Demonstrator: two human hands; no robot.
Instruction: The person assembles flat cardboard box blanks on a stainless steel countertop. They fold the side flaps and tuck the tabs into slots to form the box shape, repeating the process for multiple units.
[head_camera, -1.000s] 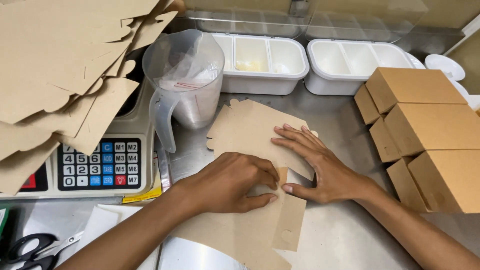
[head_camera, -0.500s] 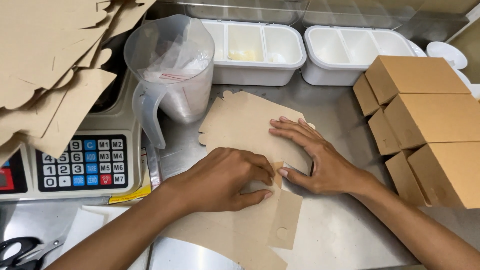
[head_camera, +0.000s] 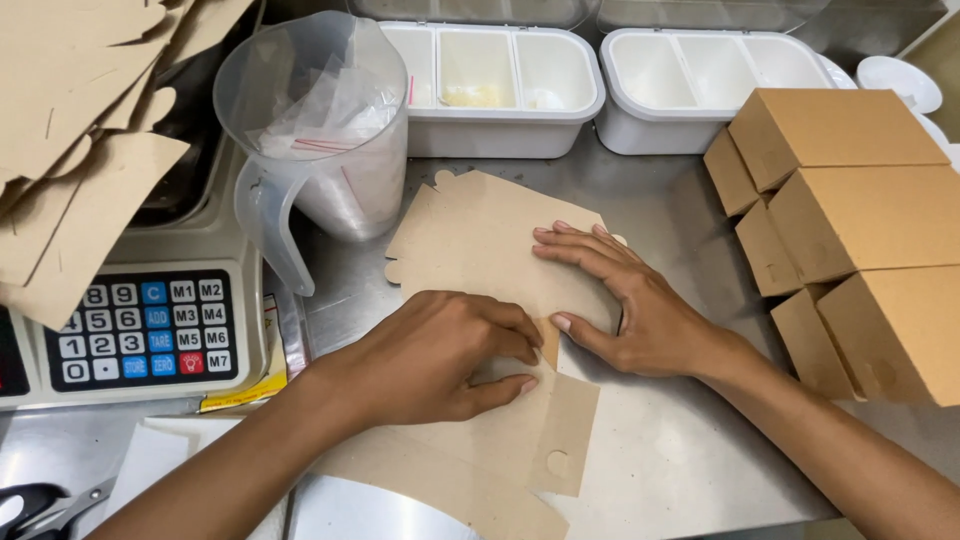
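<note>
Nearest, at the bottom left corner, the handles of a pair of scissors (head_camera: 35, 505) lie on the steel worktop (head_camera: 680, 470). Just beyond, a flat brown cardboard blank (head_camera: 480, 250) is spread across the middle of the worktop, with a narrow flap (head_camera: 565, 435) bearing a round tab hanging toward the person. The left hand (head_camera: 435, 355) lies palm down on the blank's near half, fingers curled loosely and the tips pressing at a fold line; it grips nothing. The right hand (head_camera: 625, 300) rests beside it, almost touching, fingers spread flat over the far half of the card and thumb tucked toward the left fingertips; it too only presses down. To the left stands a weighing scale (head_camera: 140, 325) with a keypad, and more flat blanks (head_camera: 70, 150) are heaped on its pan. A clear plastic jug (head_camera: 320, 140) stuffed with plastic bags stands just beside the blank's far left corner. At the right, folded brown boxes (head_camera: 850, 220) are stacked together. Farthest away, two white divided containers (head_camera: 500, 90) sit side by side.
</note>
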